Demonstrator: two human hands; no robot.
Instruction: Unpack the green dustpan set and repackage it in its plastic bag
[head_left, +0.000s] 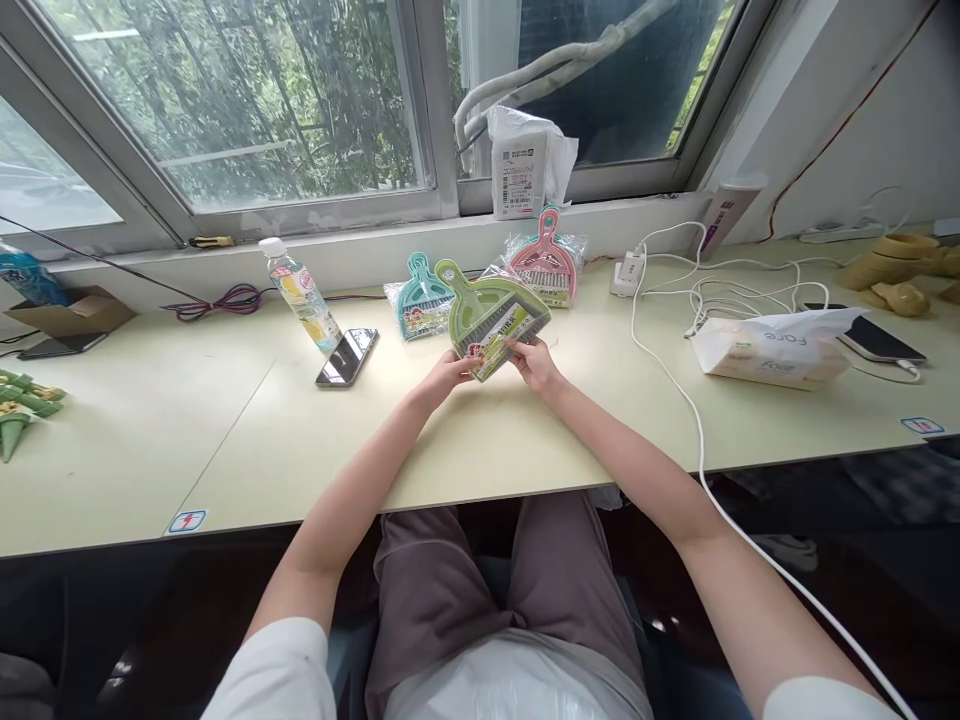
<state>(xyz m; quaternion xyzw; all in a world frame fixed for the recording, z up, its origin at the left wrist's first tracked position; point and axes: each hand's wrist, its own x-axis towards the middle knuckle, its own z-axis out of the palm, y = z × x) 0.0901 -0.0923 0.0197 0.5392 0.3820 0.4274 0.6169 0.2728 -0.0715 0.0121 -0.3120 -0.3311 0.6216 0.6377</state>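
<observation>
A green mini dustpan-and-brush set (pixel 489 312) in clear plastic wrap is held just above the pale desk (pixel 465 450). My left hand (pixel 448 372) grips its lower left corner, and my right hand (pixel 534 362) grips its lower right edge. Behind it lie a teal set (pixel 420 300) to the left and a pink set (pixel 547 262) to the right, both wrapped, both on the desk near the window sill.
A phone (pixel 347 357) leans by a plastic bottle (pixel 301 293) to the left. A tissue pack (pixel 772 347), a second phone (pixel 874 340) and white charging cables (pixel 697 420) lie to the right. A white bag (pixel 521 160) stands on the sill. Green items (pixel 19 405) sit far left.
</observation>
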